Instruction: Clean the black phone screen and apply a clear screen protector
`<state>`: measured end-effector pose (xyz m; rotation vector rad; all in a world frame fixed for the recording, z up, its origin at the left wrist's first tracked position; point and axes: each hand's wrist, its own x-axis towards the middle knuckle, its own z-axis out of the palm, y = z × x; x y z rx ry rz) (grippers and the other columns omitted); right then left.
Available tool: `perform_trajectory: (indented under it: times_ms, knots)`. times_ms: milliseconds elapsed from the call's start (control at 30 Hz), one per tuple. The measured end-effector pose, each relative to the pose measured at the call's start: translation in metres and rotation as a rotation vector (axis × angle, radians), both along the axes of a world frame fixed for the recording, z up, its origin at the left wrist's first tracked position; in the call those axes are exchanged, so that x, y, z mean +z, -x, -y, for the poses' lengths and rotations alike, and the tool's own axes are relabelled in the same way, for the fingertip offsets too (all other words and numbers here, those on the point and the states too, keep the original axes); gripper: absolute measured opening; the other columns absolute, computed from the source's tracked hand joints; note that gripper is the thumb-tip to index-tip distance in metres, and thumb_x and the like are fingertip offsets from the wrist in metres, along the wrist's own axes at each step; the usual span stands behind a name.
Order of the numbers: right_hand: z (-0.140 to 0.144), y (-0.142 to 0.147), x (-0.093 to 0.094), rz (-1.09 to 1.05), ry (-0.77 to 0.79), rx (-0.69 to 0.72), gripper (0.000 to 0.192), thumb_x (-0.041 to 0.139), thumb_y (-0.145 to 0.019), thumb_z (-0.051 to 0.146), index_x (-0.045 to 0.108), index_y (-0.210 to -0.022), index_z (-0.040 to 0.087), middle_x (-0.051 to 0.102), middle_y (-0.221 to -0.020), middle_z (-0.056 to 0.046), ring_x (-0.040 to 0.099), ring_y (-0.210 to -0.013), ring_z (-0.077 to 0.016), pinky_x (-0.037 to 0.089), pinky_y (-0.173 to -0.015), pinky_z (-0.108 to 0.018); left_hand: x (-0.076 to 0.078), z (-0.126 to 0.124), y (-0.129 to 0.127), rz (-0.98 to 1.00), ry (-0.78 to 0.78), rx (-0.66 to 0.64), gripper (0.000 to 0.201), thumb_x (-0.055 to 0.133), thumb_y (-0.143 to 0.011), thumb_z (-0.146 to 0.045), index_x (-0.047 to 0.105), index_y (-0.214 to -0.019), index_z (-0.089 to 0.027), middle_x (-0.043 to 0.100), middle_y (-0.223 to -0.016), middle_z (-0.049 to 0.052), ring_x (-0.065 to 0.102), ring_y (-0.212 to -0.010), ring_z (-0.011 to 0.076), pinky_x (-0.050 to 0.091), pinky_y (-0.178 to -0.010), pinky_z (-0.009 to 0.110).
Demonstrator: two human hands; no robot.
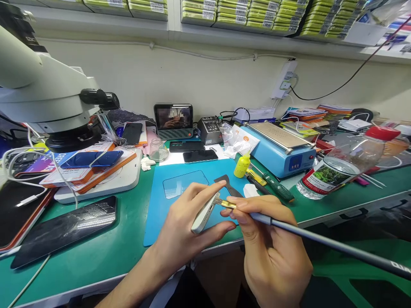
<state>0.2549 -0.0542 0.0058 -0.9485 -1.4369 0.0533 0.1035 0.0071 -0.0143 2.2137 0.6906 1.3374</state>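
My left hand (183,231) grips a white phone (203,215) on edge, its end tilted up over the blue work mat (167,205). My right hand (272,252) pinches a long grey-handled brush (321,241) near its gold ferrule, and the brush tip touches the upper end of the phone. Both hands hover above the front edge of the green bench (105,252).
A microscope (48,94) stands at left over a white base stacked with phones. Dark phones lie at front left. A blue heating plate (279,147), yellow dropper bottle (242,165), green screwdriver (276,186), metal scraper (228,184) and lying plastic bottle (346,164) sit at right.
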Motion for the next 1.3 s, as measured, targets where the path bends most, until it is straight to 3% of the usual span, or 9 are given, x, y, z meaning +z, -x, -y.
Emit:
perform_trajectory:
  times_ms: [700,967,1300]
  knots:
    - [-0.003,-0.011,0.007,0.102,0.022,0.073,0.03,0.064,-0.099,0.0,0.067,-0.116,0.024,0.073,-0.104,-0.003,0.075,-0.099,-0.019,0.066,-0.084,-0.035,0.002,0.0,0.0,-0.023,-0.013,0.016,0.053,0.071,-0.104,-0.039,0.057,-0.152,-0.023,0.071,-0.124,0.005,0.069,-0.112,0.0146,0.057,-0.098,0.024]
    - [-0.004,-0.011,0.01,0.138,0.005,0.088,0.028,0.063,-0.099,-0.002,0.065,-0.116,0.021,0.072,-0.105,-0.002,0.072,-0.101,-0.015,0.065,-0.088,-0.031,0.001,0.0,0.0,-0.022,-0.014,0.02,0.053,0.071,-0.104,-0.039,0.056,-0.153,-0.024,0.071,-0.126,0.005,0.069,-0.113,0.0144,0.057,-0.099,0.024]
    - [-0.004,-0.016,0.016,0.197,0.012,0.071,0.028,0.063,-0.1,0.0,0.066,-0.115,0.023,0.073,-0.103,-0.002,0.073,-0.101,-0.017,0.063,-0.09,-0.032,-0.001,0.0,-0.001,-0.02,-0.006,0.01,0.054,0.072,-0.104,-0.039,0.056,-0.153,-0.025,0.071,-0.124,0.006,0.07,-0.113,0.0162,0.059,-0.098,0.026]
